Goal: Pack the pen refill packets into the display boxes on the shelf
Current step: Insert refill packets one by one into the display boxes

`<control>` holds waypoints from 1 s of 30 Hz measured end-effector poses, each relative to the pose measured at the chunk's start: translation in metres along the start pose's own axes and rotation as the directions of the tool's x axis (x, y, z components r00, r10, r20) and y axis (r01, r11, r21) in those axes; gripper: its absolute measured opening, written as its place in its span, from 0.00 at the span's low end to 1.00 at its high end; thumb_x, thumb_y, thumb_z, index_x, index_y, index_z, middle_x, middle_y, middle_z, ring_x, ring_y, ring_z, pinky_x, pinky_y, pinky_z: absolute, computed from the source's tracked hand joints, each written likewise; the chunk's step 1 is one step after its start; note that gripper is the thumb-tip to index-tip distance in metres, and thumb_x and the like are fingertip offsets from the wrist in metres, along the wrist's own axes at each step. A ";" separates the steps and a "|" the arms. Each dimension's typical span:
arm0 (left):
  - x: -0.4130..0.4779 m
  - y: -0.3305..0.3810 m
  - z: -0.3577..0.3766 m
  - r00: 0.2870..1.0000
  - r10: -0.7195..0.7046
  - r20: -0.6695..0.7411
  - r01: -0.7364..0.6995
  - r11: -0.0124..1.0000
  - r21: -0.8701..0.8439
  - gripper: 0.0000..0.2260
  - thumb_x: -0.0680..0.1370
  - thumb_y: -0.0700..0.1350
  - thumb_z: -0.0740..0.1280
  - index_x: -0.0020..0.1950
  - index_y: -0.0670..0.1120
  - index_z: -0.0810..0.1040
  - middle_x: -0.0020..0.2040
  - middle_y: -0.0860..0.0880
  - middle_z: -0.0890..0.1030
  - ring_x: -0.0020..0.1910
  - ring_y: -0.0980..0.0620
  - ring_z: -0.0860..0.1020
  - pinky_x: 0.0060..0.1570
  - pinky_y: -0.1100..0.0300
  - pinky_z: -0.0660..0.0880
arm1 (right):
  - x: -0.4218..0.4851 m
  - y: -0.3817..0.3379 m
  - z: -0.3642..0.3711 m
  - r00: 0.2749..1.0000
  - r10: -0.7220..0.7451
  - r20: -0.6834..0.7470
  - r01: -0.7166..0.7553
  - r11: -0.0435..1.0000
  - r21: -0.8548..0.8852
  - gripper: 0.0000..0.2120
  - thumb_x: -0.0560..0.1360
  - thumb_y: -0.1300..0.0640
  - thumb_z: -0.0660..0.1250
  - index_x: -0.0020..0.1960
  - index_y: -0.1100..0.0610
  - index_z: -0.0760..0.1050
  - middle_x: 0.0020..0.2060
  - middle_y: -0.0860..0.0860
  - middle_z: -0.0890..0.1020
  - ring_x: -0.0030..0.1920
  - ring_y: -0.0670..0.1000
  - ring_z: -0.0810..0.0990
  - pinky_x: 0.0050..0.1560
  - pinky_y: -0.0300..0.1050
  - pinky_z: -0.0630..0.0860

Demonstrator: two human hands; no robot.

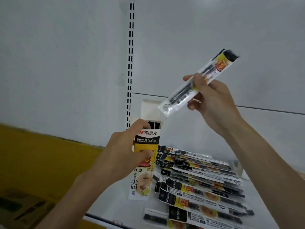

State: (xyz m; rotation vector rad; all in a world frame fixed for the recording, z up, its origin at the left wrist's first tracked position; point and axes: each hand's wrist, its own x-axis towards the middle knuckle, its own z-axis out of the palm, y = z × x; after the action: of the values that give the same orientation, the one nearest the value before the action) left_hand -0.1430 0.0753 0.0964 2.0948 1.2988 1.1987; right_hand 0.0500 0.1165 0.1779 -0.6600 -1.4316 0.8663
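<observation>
My left hand (pixel 123 152) grips a tall white, yellow and black display box (pixel 143 179), held upright over the shelf with its top flap (pixel 151 109) open. Dark refills show inside its mouth. My right hand (pixel 212 100) pinches one clear pen refill packet (pixel 179 95) at its middle. The packet slants, its lower end just above and right of the box's open top, its yellow printed end pointing up right. Several more refill packets (pixel 198 177) lie fanned out on the white shelf (pixel 105 200) to the right of the box.
The white back panel has a slotted upright rail (pixel 130 63) behind the box. A yellow surface (pixel 41 156) and a cardboard carton (pixel 21 209) sit at lower left. A clear shelf divider (pixel 238 167) stands behind the packet pile.
</observation>
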 end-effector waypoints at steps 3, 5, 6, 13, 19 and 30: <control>0.000 0.000 0.003 1.000 0.009 0.009 -0.009 1.000 -0.007 0.19 0.72 0.42 0.70 0.46 0.65 0.67 0.44 0.63 0.78 0.44 0.63 0.77 0.38 0.67 0.78 | 0.005 0.007 0.016 0.997 -0.061 0.053 0.069 0.982 -0.173 0.09 0.78 0.56 0.61 0.45 0.58 0.77 0.38 0.54 0.79 0.35 0.49 0.75 0.29 0.37 0.71; 0.000 0.000 0.005 1.000 0.012 0.012 -0.012 1.000 0.001 0.20 0.72 0.42 0.70 0.46 0.66 0.66 0.44 0.62 0.78 0.44 0.62 0.77 0.36 0.70 0.76 | 0.008 0.012 0.025 0.992 -0.065 0.106 0.091 0.960 -0.266 0.10 0.77 0.56 0.62 0.46 0.61 0.77 0.36 0.52 0.78 0.31 0.44 0.73 0.30 0.35 0.70; 0.000 -0.001 0.005 1.000 0.011 0.010 -0.011 1.000 0.006 0.19 0.72 0.42 0.70 0.46 0.65 0.66 0.44 0.63 0.78 0.43 0.63 0.77 0.34 0.71 0.75 | 0.010 0.013 0.028 0.988 -0.064 0.140 0.106 0.942 -0.318 0.11 0.77 0.56 0.63 0.46 0.64 0.77 0.34 0.49 0.77 0.29 0.41 0.72 0.30 0.33 0.69; 0.000 -0.004 0.003 1.000 0.013 -0.001 -0.013 1.000 -0.003 0.19 0.73 0.42 0.69 0.46 0.66 0.66 0.44 0.63 0.78 0.43 0.64 0.77 0.34 0.70 0.76 | 0.013 0.004 0.022 0.952 -0.061 0.300 0.188 0.890 -0.415 0.10 0.75 0.55 0.65 0.42 0.62 0.76 0.30 0.44 0.75 0.29 0.40 0.70 0.34 0.33 0.67; 0.002 -0.001 0.008 0.999 0.041 0.019 -0.042 0.999 0.035 0.19 0.73 0.42 0.69 0.46 0.66 0.65 0.45 0.61 0.78 0.44 0.62 0.77 0.40 0.67 0.78 | 0.009 0.028 0.027 0.895 0.153 0.419 0.156 0.773 -0.615 0.05 0.73 0.54 0.68 0.42 0.55 0.79 0.39 0.46 0.81 0.41 0.45 0.78 0.42 0.37 0.74; 0.000 -0.004 0.008 1.000 0.026 0.008 -0.026 1.000 0.010 0.25 0.72 0.43 0.70 0.49 0.71 0.62 0.44 0.64 0.77 0.42 0.69 0.76 0.36 0.72 0.75 | 0.000 0.026 0.027 0.917 0.196 0.347 0.066 0.785 -0.616 0.03 0.69 0.58 0.72 0.41 0.56 0.79 0.39 0.50 0.84 0.43 0.48 0.82 0.50 0.45 0.76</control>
State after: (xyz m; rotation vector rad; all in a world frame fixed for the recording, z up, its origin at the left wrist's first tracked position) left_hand -0.1382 0.0784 0.0890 2.1281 1.2807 1.1962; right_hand 0.0206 0.1273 0.1579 -1.0772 -2.1132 0.5830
